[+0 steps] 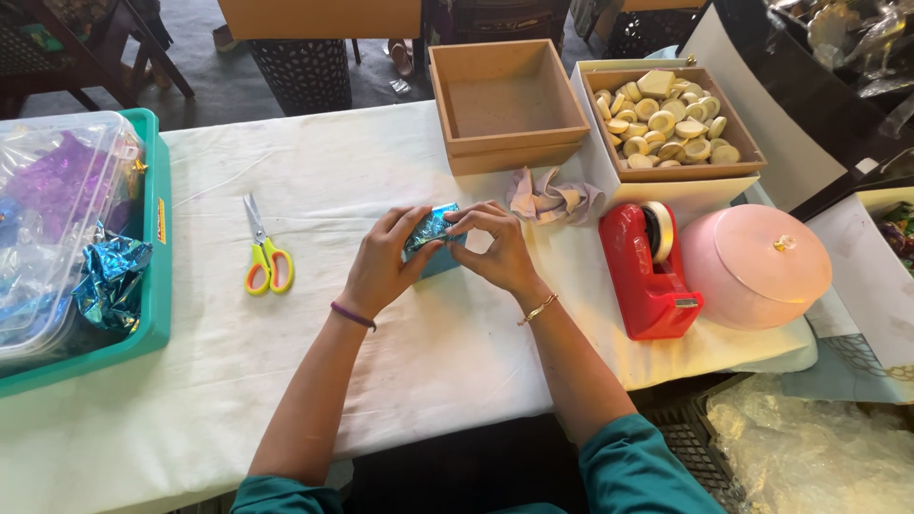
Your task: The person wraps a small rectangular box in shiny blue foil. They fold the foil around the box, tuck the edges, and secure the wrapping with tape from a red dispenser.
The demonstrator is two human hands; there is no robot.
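Head view: a small blue foil-wrapped piece (433, 231) is pinched between left hand (383, 265) and right hand (497, 246) on the worktop (314, 181), left of the red tape dispenser (647, 271). The foil likely crumples and slips; it looks best held at its edges.

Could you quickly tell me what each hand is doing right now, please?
Left hand: closed on the blue foil packet, gripping its left side.
Right hand: closed on the same packet, fingers pinching its right edge.
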